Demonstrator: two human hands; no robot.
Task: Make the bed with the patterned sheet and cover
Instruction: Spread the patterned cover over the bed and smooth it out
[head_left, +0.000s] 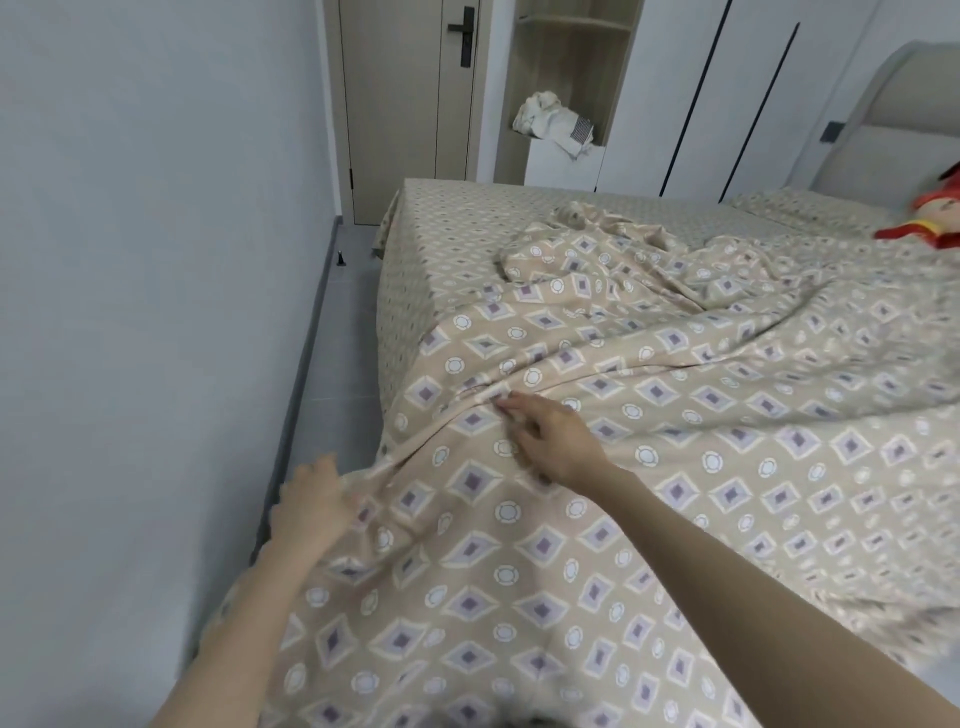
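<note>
A beige cover (649, 467) with purple diamonds and white circles lies rumpled across the bed, bunched in folds toward the far middle. Under it, the finer-patterned beige sheet (457, 228) covers the mattress and shows bare at the far left corner. My left hand (317, 499) grips a gathered fold of the cover at the bed's left edge. My right hand (550, 441) rests on the cover just right of that fold, fingers spread and lightly bent on the cloth.
A narrow strip of grey floor (343, 364) runs between the bed and the left wall. A closed door (410, 104) and open shelves holding crumpled cloth (556, 122) stand beyond. A red plush toy (930, 218) lies by the padded headboard (893, 114) at right.
</note>
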